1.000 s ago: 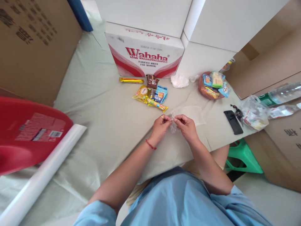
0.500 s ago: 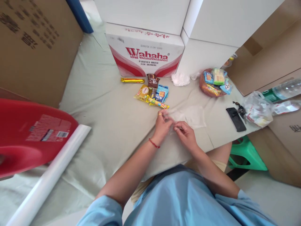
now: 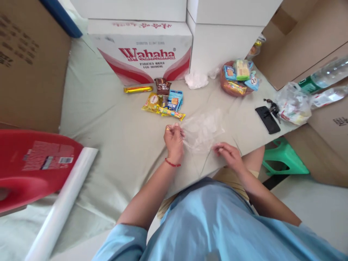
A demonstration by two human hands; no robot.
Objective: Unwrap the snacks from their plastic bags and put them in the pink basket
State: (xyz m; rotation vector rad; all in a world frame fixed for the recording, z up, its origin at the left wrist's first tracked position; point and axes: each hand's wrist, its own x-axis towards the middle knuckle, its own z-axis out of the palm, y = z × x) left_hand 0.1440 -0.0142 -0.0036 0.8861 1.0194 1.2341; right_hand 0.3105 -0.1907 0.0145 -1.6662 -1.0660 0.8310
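Observation:
A clear plastic bag (image 3: 203,130) lies spread over the cloth between my hands. My left hand (image 3: 174,139), with a red string at the wrist, pinches the bag's left edge. Near its lower right corner is my right hand (image 3: 227,153), fingers bent and slightly blurred; whether they grip the film cannot be made out. Just beyond my left hand sits a group of snacks: a yellow stick packet (image 3: 170,112), a gold packet (image 3: 151,102), a blue packet (image 3: 174,100) and a brown cocoa packet (image 3: 162,86). A long yellow-red packet (image 3: 138,89) lies to their left.
A Wahaha carton (image 3: 146,54) stands behind the snacks. To the right are a bowl of snacks (image 3: 224,85), a crumpled white bag (image 3: 196,80), a black phone (image 3: 268,119) and bottles (image 3: 326,74). At left are a red plastic object (image 3: 35,166) and a white roll (image 3: 62,203).
My hands have moved apart, the right one rightward, and the clear bag is now spread between them. The camera view has shifted, moving the carton and snacks left and up in the picture.

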